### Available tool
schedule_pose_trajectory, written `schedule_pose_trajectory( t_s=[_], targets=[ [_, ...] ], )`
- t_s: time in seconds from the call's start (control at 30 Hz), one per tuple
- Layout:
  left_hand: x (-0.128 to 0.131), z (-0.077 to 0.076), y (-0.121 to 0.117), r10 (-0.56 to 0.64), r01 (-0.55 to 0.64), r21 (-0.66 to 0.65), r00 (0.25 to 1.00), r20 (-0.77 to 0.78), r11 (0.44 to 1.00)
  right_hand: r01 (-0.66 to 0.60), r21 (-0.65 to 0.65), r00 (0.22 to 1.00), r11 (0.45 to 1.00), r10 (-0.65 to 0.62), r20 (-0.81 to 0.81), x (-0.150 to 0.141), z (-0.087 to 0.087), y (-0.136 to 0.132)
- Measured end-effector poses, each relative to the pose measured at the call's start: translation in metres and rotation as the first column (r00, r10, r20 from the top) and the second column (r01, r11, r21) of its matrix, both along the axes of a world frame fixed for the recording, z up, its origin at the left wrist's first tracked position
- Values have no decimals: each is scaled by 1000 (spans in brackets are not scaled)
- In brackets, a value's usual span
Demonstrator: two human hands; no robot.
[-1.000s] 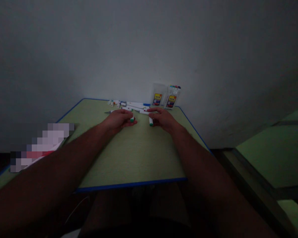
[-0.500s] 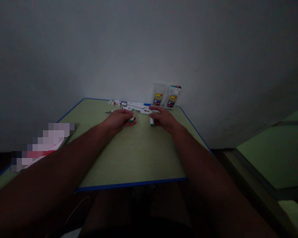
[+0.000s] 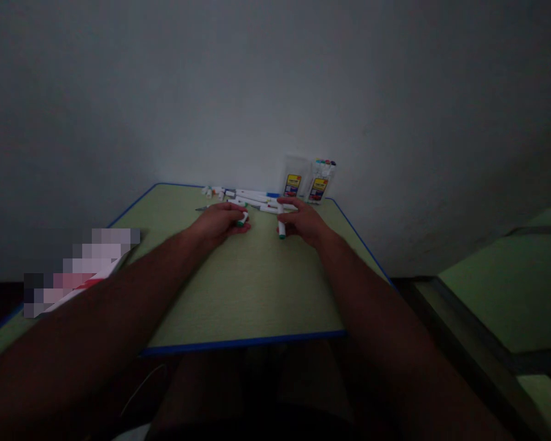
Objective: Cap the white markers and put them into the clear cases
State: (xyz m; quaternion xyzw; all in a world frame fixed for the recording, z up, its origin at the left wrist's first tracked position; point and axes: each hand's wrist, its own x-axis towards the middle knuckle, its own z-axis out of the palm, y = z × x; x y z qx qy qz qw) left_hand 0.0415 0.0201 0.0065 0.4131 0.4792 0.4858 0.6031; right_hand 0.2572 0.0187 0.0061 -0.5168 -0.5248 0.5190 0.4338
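My left hand (image 3: 220, 221) rests on the green table (image 3: 239, 288) with its fingers curled round a white marker with a green cap (image 3: 242, 220). My right hand (image 3: 303, 222) is closed on another white marker with a green end (image 3: 281, 227), held nearly upright with the green end down near the tabletop. Just behind both hands lies a loose pile of white markers (image 3: 245, 197) with coloured caps.
Two clear marker packs (image 3: 308, 180) with yellow labels stand against the grey wall at the table's far right corner. A blurred flat item (image 3: 80, 269) lies at the table's left edge. Another green table (image 3: 509, 288) stands to the right.
My right hand has tipped its marker more upright and shifted slightly. My left hand has barely moved.
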Motion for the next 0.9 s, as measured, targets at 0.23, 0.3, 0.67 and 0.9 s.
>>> schedule_pose_trajectory(
  t_s=[0.23,0.3,0.67,0.9],
  targets=[
    [-1,-3,3,-11,12,-17,1000,15,1000,39,0,999,999,-39,-5,0,-1,1],
    [-1,-3,3,-6,7,-19,1000,17,1000,90,-23,996,996,-90,7,-1,1,0],
    [0,-3,2,4,-4,1,1000,8,1000,45,-39,997,998,-43,65,-2,3,0],
    [-2,-1,3,13,-13,6,1000,-9,1000,49,63,988,997,-58,146,3,-3,5]
  ],
)
